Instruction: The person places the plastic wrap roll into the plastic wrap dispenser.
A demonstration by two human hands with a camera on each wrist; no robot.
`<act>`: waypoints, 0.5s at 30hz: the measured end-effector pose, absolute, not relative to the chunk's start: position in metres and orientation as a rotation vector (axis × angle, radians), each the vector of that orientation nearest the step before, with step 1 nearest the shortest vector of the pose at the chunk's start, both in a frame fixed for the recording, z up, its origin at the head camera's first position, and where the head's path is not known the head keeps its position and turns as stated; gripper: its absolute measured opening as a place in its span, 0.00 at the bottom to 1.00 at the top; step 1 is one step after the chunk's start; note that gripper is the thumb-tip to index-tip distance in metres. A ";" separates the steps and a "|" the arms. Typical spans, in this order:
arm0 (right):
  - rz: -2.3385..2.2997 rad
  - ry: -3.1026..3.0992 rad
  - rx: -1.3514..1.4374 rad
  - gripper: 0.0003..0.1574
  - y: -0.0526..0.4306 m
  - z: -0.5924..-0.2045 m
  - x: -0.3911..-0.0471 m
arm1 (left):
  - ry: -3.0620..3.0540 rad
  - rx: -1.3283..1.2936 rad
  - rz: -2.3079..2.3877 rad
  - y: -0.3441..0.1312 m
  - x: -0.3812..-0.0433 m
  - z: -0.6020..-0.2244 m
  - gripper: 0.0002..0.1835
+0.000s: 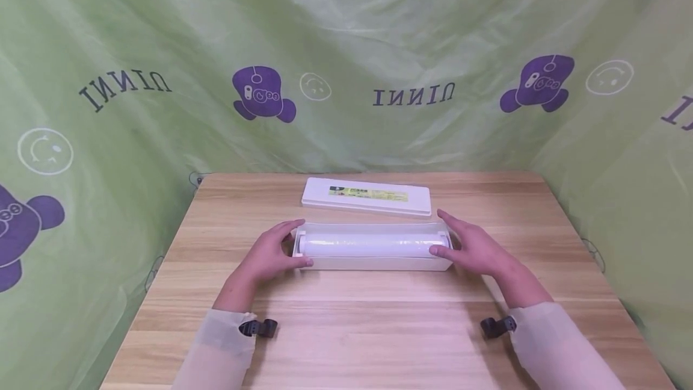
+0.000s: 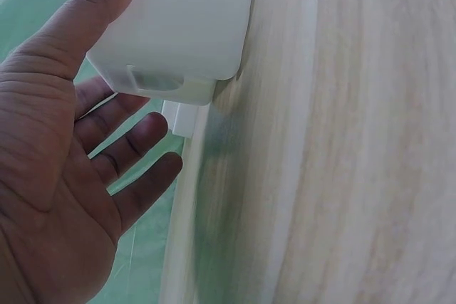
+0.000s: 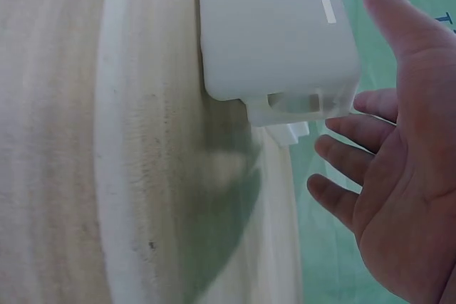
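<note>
An open white box [image 1: 373, 264] lies lengthwise across the table in the head view, with a shiny roll of cling film [image 1: 368, 245] inside it between white end holders. At its left end is my left hand [image 1: 269, 253]: the thumb touches the front corner, and the other fingers lie loosely by the end and back corner. My right hand [image 1: 476, 250] is around the right end, its thumb over the roll and its index finger beyond the back corner. In the right wrist view, that thumb stands apart from the box wall.
Behind the box lies a long white lid [image 1: 314, 192] with a yellow-green label. The wooden table [image 1: 346, 342] extends in front. Green printed curtains [image 1: 346, 137] surround the back and sides.
</note>
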State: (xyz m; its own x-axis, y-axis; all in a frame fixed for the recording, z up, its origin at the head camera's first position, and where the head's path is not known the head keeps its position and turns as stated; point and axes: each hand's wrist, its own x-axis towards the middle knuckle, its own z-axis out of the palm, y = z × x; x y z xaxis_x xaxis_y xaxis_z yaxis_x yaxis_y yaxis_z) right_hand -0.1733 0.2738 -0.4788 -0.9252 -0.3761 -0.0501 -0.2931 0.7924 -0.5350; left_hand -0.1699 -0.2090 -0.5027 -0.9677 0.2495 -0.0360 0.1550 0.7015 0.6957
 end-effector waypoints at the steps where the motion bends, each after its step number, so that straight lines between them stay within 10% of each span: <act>1: -0.810 2.822 -0.527 0.66 0.274 -0.478 -0.174 | 2.776 0.333 1.120 -0.209 -0.170 -0.503 0.59; 15: -0.853 2.851 -0.515 0.54 0.274 -0.476 -0.200 | 2.748 0.309 1.149 -0.209 -0.170 -0.502 0.59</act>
State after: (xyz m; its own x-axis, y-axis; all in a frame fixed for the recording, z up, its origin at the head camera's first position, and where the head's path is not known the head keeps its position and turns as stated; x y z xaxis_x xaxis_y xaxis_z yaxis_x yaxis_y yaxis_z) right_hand -0.1998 0.2742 -0.4756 -0.9347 -0.3550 -0.0189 -0.2863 0.7833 -0.5518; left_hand -0.1698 -0.2085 -0.5017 -0.9680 0.2446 -0.0555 0.1323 0.6859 0.7156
